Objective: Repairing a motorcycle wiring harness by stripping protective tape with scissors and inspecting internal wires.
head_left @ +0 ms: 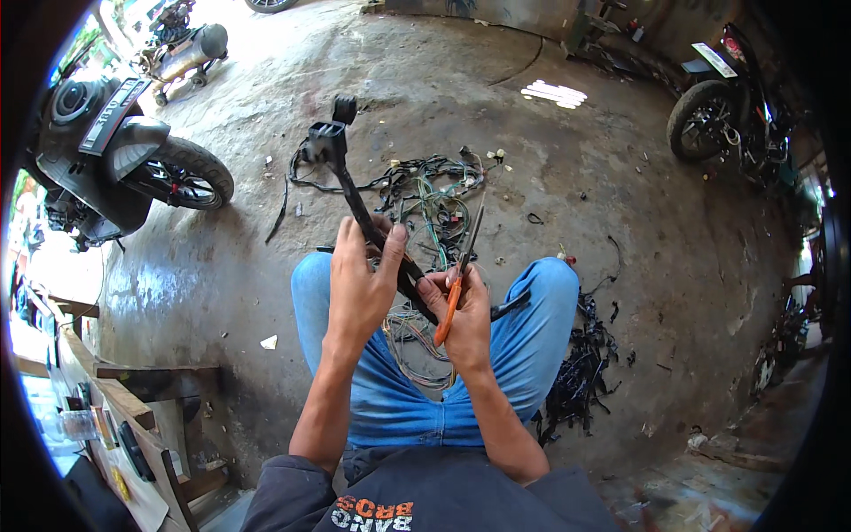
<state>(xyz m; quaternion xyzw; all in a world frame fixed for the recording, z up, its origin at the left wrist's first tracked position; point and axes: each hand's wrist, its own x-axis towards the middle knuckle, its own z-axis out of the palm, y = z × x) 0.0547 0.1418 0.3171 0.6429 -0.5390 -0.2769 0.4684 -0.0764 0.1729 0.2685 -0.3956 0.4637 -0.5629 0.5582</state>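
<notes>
Between my knees I hold a black-wrapped wiring harness (362, 206) in both hands, its thick stem slanting up to the left. At its top end sits a boxy black connector (328, 142). My left hand (362, 279) is closed round the stem, thumb along it. My right hand (468, 324) pinches the stem lower down and also holds scissors (450, 309), seen edge-on, with an orange handle and the pointed blades aimed up and away. Loose thin wires (417, 341) hang below the hands. More harness wiring (434, 199) lies spread on the floor beyond.
A heap of black tape scraps (576, 372) lies beside my right knee. Motorcycles stand at the left (115, 160) and far right (718, 115). A wooden bench (133, 403) with small items is at my lower left. The concrete floor (266, 301) is stained.
</notes>
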